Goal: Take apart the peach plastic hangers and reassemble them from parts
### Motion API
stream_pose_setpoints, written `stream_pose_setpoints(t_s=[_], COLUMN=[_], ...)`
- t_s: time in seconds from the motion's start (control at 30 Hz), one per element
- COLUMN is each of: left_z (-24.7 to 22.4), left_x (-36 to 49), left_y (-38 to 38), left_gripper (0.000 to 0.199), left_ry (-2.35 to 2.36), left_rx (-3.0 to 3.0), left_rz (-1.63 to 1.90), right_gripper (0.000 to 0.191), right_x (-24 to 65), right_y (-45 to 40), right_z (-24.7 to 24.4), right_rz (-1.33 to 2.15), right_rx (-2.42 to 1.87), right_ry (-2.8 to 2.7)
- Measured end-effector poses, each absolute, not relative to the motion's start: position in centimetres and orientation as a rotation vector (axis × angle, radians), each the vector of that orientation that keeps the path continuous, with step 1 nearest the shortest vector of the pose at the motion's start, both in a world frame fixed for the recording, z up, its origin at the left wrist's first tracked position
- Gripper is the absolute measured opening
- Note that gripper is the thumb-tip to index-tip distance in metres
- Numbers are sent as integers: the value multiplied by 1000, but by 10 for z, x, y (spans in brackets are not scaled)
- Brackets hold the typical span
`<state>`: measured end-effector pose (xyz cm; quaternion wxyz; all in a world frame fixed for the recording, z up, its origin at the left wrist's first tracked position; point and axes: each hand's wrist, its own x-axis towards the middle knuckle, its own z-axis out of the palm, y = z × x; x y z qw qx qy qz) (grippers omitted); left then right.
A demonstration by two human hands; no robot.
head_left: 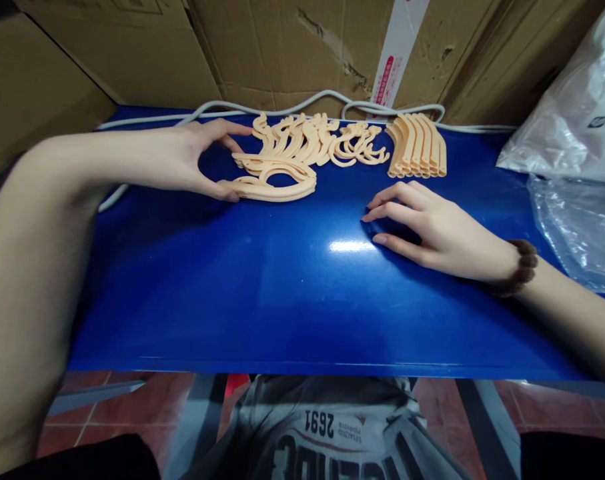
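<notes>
My left hand (pixel 202 157) reaches in from the left, thumb and fingers spread wide. Its thumb touches the left end of a stack of curved peach plastic pieces (pixel 282 192), which look like hanger parts; its index finger is at the left edge of a row of wavy peach pieces (pixel 295 137). Small peach hooks (pixel 355 143) lie tangled to the right of that row. Farther right, curved peach tubes (pixel 418 147) are lined up side by side. My right hand (pixel 417 223), fingers loosely bent and apart, is just in front of those tubes, holding nothing.
The parts lie on a blue table (pixel 262 287). Behind them runs a white cable (pixel 322 97) against cardboard boxes (pixel 282 53). Clear plastic bags (pixel 572 133) stand at the right. A grey printed cloth (pixel 327 427) shows below the table's front edge.
</notes>
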<state>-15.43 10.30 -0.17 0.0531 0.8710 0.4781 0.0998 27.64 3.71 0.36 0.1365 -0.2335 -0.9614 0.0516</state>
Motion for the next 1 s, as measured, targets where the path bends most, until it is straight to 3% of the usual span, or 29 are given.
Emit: stream_pose_setpoints(t_s=[0.23, 0.57, 0.83, 0.9, 1.0], left_z=[11, -6, 7, 15, 19], left_x=[-138, -164, -137, -109, -61], left_y=[84, 116, 90, 73, 46], left_gripper=[138, 126, 130, 115, 64], left_ry=[1562, 1418, 1390, 1439, 1230], left_rx=[2447, 2630, 2756, 2712, 2797], left_rz=[254, 241, 447, 559, 765], right_gripper=[33, 32, 33, 33, 34], right_x=[276, 275, 276, 276, 276], right_y=[37, 36, 37, 37, 35], right_z=[3, 6, 5, 6, 7], right_rz=[176, 237, 217, 204, 164], right_rx=[-692, -750, -730, -737, -743], right_ry=[-2778, -2773, -2778, -2780, -2790])
